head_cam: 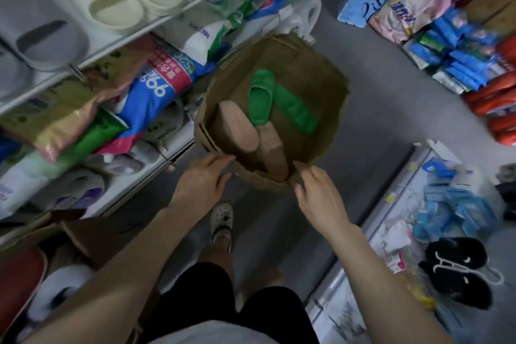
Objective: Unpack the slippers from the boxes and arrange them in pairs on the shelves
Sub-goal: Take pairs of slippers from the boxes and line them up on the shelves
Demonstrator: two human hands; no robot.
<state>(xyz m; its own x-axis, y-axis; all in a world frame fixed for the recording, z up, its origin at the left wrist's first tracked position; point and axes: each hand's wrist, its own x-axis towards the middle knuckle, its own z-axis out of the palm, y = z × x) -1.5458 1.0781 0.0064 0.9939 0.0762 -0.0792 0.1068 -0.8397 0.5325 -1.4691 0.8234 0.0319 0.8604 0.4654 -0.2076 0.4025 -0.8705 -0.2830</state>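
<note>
Reaching at the near rim of the box (329, 84)
Left hand (203, 179) straight-fingered, touching it; grip of the right hand (318, 193) unclear. Pink slippers (240, 128) just inside, green pair (261, 98) beyond.

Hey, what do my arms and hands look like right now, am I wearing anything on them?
The left hand and right hand are bare: no gloves, and no watch, bracelet or ring that I can make out, though the picture is slightly blurred. No sleeve shows anywhere up to the frame's edge.
</note>
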